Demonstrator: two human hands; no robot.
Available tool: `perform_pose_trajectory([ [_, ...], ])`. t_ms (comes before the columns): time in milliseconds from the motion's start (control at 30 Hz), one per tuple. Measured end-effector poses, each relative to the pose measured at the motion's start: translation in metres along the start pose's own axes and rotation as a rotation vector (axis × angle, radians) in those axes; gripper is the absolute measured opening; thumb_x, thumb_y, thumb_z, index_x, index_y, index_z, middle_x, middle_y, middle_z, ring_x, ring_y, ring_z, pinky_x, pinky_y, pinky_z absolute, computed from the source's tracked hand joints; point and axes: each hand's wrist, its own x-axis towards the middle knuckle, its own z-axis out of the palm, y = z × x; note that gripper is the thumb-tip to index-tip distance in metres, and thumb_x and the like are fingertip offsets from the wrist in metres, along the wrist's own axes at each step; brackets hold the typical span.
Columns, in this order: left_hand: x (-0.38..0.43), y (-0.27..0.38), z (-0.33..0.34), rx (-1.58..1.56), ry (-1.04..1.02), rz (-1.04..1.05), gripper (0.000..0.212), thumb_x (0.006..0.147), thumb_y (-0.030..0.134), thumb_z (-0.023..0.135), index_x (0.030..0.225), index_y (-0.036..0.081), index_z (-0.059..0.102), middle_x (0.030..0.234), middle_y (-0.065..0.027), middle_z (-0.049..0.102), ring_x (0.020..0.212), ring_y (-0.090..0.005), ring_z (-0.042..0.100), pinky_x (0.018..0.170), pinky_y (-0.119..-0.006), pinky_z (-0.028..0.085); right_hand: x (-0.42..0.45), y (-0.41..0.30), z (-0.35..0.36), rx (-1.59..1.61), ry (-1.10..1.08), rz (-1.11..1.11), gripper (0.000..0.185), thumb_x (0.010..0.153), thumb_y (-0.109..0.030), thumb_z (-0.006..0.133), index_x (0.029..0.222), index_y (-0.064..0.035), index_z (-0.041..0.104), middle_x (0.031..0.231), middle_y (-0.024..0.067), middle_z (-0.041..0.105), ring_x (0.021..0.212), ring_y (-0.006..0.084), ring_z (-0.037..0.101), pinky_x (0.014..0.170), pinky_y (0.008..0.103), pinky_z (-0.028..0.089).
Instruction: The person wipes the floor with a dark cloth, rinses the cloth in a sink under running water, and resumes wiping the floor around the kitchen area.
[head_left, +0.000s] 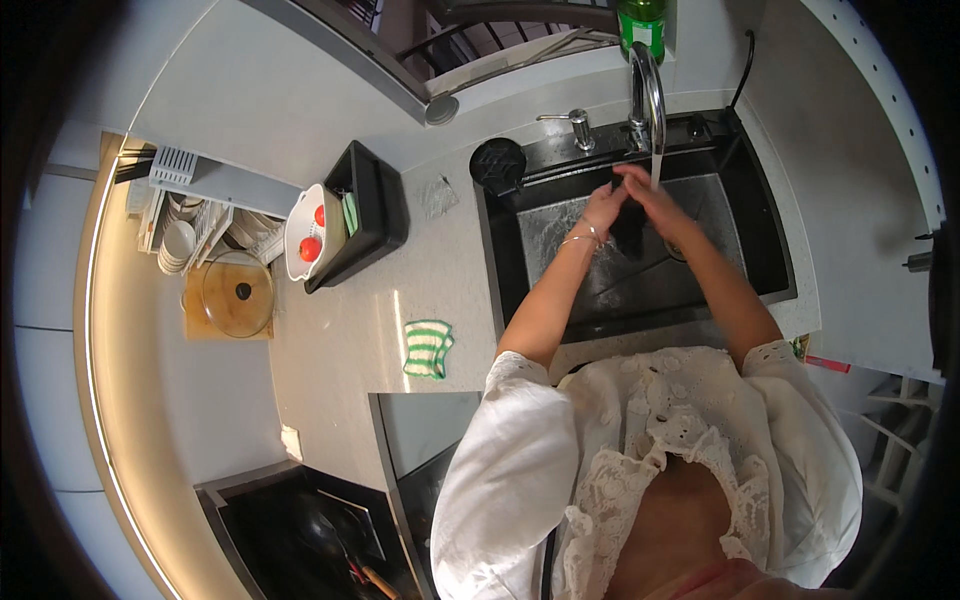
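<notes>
Water runs from the curved chrome faucet (649, 90) into the black kitchen sink (765, 262). Over the basin, my left hand (604, 204), with a bracelet at its wrist, and my right hand (646, 191) come together beside the stream. A dark, limp-looking item (628, 229) hangs at and below my fingers; what it is and how each hand holds it cannot be made out. Water splashes on the basin floor left of it. A chrome soap dispenser (581, 129) stands behind the sink's rim.
A round black holder (498, 165) sits at the sink's left corner. On the counter lie a green-striped cloth (428, 349) and a clear crumpled wrapper (437, 197). Further left stand a black bin (382, 232) and a white colander (296, 225) with tomatoes. A green bottle (642, 26) stands behind the faucet.
</notes>
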Motion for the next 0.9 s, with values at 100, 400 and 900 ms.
perform_pose_trajectory([
  [100,-0.004,0.024,0.020,-0.418,-0.115,-0.035,0.033,0.089,0.033,0.054,0.102,0.002,0.056,0.095,-0.0079,0.063,0.083,-0.0190,0.061,0.075,-0.031,0.048,-0.026,0.070,-0.040,0.195,0.067,0.588,0.053,0.088,-0.046,0.050,0.120,-0.0037,0.048,0.115,0.0017,0.049,0.102,0.0109,0.045,0.084,0.0256,0.038],
  [400,-0.026,-0.012,-0.061,-0.436,0.105,-0.058,0.025,0.090,0.025,0.052,0.099,0.001,0.056,0.097,-0.0092,0.063,0.085,-0.0197,0.062,0.077,-0.034,0.051,-0.059,0.043,-0.064,0.511,0.286,0.479,0.060,0.082,-0.022,0.064,0.130,-0.0023,0.033,0.105,0.0084,0.056,0.095,0.0208,0.055,0.082,0.0372,0.046],
  [900,-0.002,-0.074,0.015,-0.495,-0.008,-0.464,0.052,0.081,0.029,0.059,0.124,0.006,0.040,0.131,-0.0140,0.040,0.115,-0.0217,0.045,0.095,-0.043,0.034,-0.032,0.016,0.056,-0.821,0.186,0.117,0.042,0.084,-0.043,0.055,0.089,-0.0010,0.056,0.078,0.0190,0.059,0.075,0.0329,0.058,0.066,0.0397,0.044],
])
